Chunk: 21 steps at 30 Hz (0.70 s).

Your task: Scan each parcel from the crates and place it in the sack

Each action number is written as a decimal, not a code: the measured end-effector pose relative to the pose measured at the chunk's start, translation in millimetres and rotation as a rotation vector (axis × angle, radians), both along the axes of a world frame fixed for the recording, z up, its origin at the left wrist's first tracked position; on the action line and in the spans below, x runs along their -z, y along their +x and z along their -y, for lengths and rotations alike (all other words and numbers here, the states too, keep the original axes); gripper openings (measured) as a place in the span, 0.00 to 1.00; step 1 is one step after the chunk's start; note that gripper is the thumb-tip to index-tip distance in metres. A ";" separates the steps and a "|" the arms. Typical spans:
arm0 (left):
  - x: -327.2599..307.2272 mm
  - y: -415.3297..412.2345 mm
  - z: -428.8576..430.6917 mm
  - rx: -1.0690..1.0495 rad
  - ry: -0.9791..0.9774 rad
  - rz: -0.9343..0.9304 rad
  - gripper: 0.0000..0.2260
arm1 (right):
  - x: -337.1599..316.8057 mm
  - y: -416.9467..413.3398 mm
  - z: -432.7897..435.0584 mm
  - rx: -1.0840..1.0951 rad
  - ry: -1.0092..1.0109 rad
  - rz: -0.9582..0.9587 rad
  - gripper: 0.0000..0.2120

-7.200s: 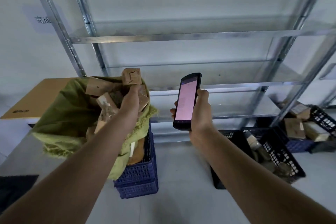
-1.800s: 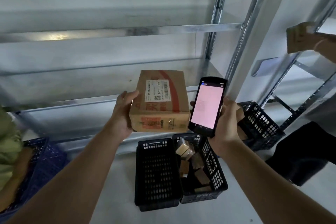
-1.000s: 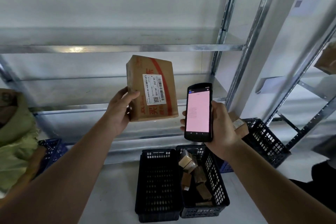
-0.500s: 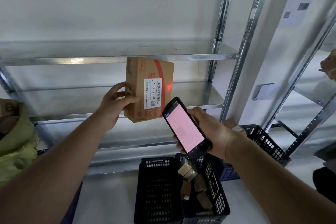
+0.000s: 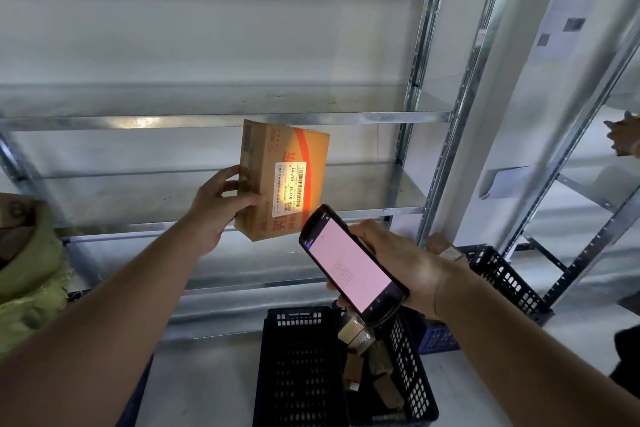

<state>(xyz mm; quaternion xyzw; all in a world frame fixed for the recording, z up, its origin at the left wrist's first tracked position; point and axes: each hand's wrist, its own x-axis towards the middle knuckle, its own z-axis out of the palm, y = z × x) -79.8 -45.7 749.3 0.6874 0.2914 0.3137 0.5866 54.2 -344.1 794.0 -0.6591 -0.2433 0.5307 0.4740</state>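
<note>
Parcel (image 5: pixel 282 180) between left-hand fingers (image 5: pixel 227 173)

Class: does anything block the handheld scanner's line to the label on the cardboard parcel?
Nothing visible. The black handheld scanner in the right hand faces the white label on the brown cardboard parcel across open air; the left hand grips the parcel's edge, thumb clear of the label.

Head view, close, faces shelving (image 5: pixel 138 121); edges seemingly warped.
</note>
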 end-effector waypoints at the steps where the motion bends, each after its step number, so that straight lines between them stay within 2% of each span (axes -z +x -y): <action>1: -0.2 -0.9 -1.7 -0.003 0.007 -0.004 0.28 | -1.8 -1.3 -0.7 -0.007 -0.003 0.008 0.25; 10: -3.1 -10.3 -19.0 -0.040 0.012 -0.011 0.28 | -7.3 -11.7 -9.2 -0.056 -0.041 0.022 0.26; 15: -6.6 -18.1 -39.5 -0.058 -0.012 -0.017 0.24 | -4.3 -18.7 -17.8 -0.058 -0.057 0.024 0.27; 21: -8.2 -28.2 -63.9 -0.046 -0.032 -0.026 0.26 | -0.7 -31.1 -29.8 -0.069 -0.024 0.007 0.28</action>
